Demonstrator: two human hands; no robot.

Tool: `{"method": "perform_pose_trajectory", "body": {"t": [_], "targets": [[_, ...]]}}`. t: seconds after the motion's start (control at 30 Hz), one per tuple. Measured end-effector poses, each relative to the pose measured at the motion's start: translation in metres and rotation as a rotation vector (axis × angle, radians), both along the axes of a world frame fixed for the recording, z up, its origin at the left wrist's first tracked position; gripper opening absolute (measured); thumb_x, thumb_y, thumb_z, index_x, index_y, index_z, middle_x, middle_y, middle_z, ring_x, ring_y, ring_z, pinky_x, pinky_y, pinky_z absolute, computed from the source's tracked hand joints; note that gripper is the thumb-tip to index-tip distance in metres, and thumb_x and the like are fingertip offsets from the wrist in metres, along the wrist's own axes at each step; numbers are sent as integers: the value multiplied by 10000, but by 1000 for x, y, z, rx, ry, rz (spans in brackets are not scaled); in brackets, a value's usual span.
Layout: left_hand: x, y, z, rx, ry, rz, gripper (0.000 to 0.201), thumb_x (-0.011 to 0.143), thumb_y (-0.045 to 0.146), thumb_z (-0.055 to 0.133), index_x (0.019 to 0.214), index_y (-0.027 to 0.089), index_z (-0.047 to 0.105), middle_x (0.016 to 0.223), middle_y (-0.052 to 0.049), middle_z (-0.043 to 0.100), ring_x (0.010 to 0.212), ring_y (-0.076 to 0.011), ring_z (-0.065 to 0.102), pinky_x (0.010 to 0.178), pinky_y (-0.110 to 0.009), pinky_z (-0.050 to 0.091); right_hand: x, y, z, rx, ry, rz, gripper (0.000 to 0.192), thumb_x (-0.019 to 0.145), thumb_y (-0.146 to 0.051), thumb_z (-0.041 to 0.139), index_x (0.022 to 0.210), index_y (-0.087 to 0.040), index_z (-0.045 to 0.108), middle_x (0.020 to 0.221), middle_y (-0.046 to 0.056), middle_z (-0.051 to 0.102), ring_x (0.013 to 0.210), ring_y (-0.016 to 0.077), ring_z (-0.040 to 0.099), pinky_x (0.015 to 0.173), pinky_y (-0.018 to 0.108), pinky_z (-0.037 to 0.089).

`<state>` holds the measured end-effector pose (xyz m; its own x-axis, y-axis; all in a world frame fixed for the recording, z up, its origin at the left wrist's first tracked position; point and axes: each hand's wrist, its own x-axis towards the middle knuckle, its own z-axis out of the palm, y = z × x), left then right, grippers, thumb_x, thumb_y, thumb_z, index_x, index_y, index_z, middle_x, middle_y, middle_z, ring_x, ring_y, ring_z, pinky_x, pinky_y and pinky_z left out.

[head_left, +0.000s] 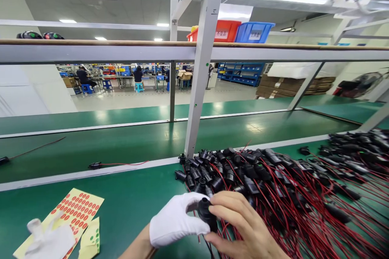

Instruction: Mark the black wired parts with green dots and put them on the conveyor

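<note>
Left hand, white-gloved, and bare right hand both grip one black connector low over green bench, fingers closed around it, steadying from two sides. Heap of red-wired connectors just beside, within reach. Red-dot sticker sheet lies left.

Counter: green mat surface with white edge strips, running left to right.
Right side: large heap of black connectors with red wires, spread to the far right edge.
Near left: yellow sticker sheet of red dots, a smaller yellow sheet with green dots beside it, a white glove lying on them.
Middle strip: single black connector with red wire.
Far left: another wired connector.
</note>
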<state>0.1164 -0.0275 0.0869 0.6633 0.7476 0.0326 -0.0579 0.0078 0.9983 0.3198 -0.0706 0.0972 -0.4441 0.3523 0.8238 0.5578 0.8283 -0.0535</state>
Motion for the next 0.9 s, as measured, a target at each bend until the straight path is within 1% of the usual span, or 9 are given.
{"method": "perform_pose_trajectory", "body": {"t": [0.1, 0.2, 0.37, 0.47, 0.57, 0.63, 0.73, 0.83, 0.9], "targets": [[4, -4, -3, -53, 3, -11, 309, 660, 212, 789, 949, 128, 717, 850, 13, 625, 786, -147, 512, 741, -255, 400, -5, 0, 3, -91, 6, 49, 212, 986, -321, 617, 1128, -170, 576, 955, 67, 695, 909, 176, 661, 880, 266, 536], [12, -9, -12, -130, -146, -15, 298, 696, 318, 802, 886, 113, 698, 802, -4, 603, 776, -156, 518, 757, -272, 409, -7, 4, -2, -257, 97, 22, 223, 955, -383, 650, 1065, -205, 572, 919, 41, 656, 846, 168, 652, 768, 241, 542], [27, -17, -30, -449, -568, -1, 462, 813, 541, 733, 864, 82, 715, 760, -69, 636, 708, -148, 586, 709, -268, 460, -2, 10, -19, -649, 251, 79, 576, 805, -646, 715, 1223, -281, 561, 1105, 35, 662, 979, 198, 672, 846, 246, 555], [28, -20, -29, -616, -631, -3, 461, 766, 507, 805, 873, 66, 727, 803, -76, 639, 698, -122, 599, 697, -251, 496, -1, 8, -27, -833, 351, 86, 446, 882, -439, 710, 1272, -305, 542, 1201, 30, 646, 1082, 199, 653, 940, 262, 526], [26, -21, -22, -665, -611, 14, 494, 732, 540, 821, 862, 73, 729, 824, -64, 635, 714, -116, 601, 716, -257, 518, -3, 5, -31, -906, 392, 84, 406, 879, -235, 661, 1258, -310, 535, 1203, 24, 641, 1099, 187, 647, 964, 268, 515], [22, -20, -15, -551, -554, 38, 483, 767, 555, 783, 884, 90, 726, 832, -58, 647, 749, -126, 608, 740, -256, 510, -3, 5, -30, -862, 365, 74, 447, 860, -156, 638, 1260, -325, 531, 1220, 20, 629, 1122, 180, 635, 988, 270, 502], [14, -18, -7, -182, -298, 180, 383, 756, 417, 821, 997, 137, 721, 972, -66, 701, 915, -182, 634, 852, -284, 488, -1, 5, -28, -690, 274, 89, 530, 847, -146, 656, 1320, -341, 516, 1306, 29, 587, 1230, 194, 578, 1081, 295, 445], [7, -16, -4, 192, -40, 394, 383, 694, 248, 861, 1049, 197, 729, 1105, -59, 726, 1035, -231, 638, 954, -327, 455, 5, 5, -25, -566, 272, 82, 548, 882, -368, 708, 1385, -308, 497, 1356, 67, 552, 1296, 231, 530, 1108, 307, 432], [4, -16, -6, 420, 59, 422, 314, 775, 256, 804, 1082, 243, 742, 1100, -53, 743, 1015, -234, 653, 947, -338, 449, 6, 4, -22, -528, 302, 46, 598, 869, -484, 720, 1391, -288, 506, 1305, 80, 570, 1214, 232, 584, 1043, 287, 487]]}}
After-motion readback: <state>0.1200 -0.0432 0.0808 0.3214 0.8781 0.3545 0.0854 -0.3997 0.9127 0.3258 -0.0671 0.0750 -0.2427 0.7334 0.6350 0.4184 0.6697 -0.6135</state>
